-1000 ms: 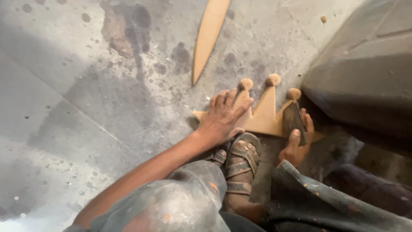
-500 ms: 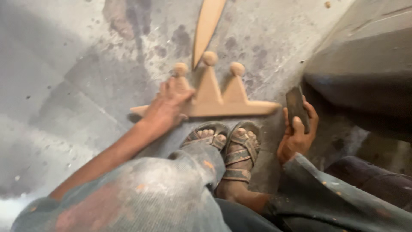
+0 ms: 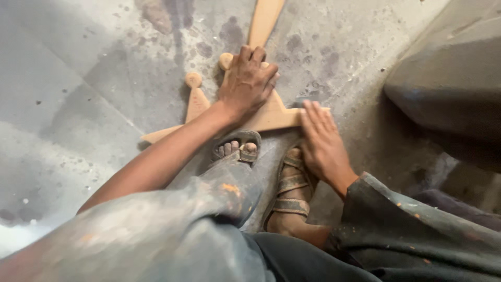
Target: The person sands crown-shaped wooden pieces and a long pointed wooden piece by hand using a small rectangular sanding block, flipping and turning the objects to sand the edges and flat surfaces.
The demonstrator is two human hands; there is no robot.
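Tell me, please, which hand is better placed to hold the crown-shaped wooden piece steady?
Left, probably: the left hand already lies flat on the wooden crown piece, while the right hand only touches its right end.

Two hands: left hand (image 3: 249, 83), right hand (image 3: 323, 143). Two sandalled feet (image 3: 289, 183). One crown-shaped board (image 3: 271, 116). One tapered board (image 3: 265, 20).

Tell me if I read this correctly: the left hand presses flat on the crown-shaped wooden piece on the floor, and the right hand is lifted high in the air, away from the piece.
Not quite. The left hand does press on the crown-shaped wooden piece on the floor, but the right hand is not lifted: in the head view it lies low, palm down, with its fingers at the piece's right end.
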